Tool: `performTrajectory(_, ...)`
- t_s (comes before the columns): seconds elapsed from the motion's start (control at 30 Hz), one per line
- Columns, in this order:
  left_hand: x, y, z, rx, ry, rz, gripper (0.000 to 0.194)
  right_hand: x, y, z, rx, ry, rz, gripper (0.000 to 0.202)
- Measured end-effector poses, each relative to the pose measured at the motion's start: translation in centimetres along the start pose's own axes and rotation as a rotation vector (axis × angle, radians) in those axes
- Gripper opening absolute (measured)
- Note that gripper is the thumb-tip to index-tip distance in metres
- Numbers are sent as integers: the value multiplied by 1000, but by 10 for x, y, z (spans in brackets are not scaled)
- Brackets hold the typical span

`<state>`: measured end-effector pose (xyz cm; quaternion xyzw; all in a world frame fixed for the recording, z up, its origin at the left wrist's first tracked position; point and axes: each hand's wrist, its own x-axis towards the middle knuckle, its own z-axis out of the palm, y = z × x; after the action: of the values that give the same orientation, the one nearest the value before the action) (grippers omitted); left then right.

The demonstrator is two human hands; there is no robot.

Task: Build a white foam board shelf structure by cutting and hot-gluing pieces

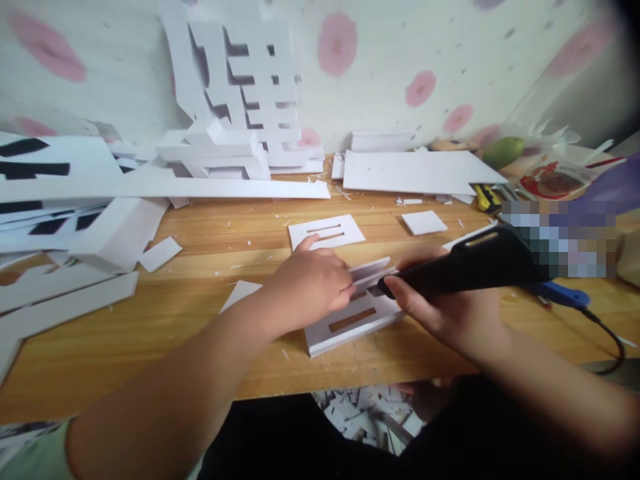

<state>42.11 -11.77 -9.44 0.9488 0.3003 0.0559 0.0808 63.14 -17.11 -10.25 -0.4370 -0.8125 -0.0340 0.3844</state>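
Note:
A white board piece (320,339) with long slots lies on the wooden table near its front edge. My left hand (320,283) is closed on the raised white strip at the back of this piece, its index finger stretched toward a second slotted white piece (354,230) behind. My right hand (445,307) is wrapped round a black tool (460,267), whose tip meets the slotted piece just right of my left hand. The exact contact at the tip is partly hidden. A small white rectangle (424,223) lies farther back.
White cut-out boards (55,167) pile up at the left, with a tall one (260,87) against the wall. A flat white panel (410,171), yellow cutter (485,199) and blue tool with cable (560,295) lie right. Scraps (370,413) fill a container below.

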Motion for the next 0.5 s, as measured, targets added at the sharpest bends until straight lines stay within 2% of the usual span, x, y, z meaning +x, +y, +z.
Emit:
performTrajectory(0.17,-1,-2,4,64,11,38,31,-1,-8,2,-48,49,36,9)
performTrajectory(0.3,-2,-3,6,70,29,52,30,-1,-9,2,-70,90,-11,8)
performTrajectory(0.5,-1,-1,0,17,-5,50,27,-3,-10,-4,40,117,10,9)
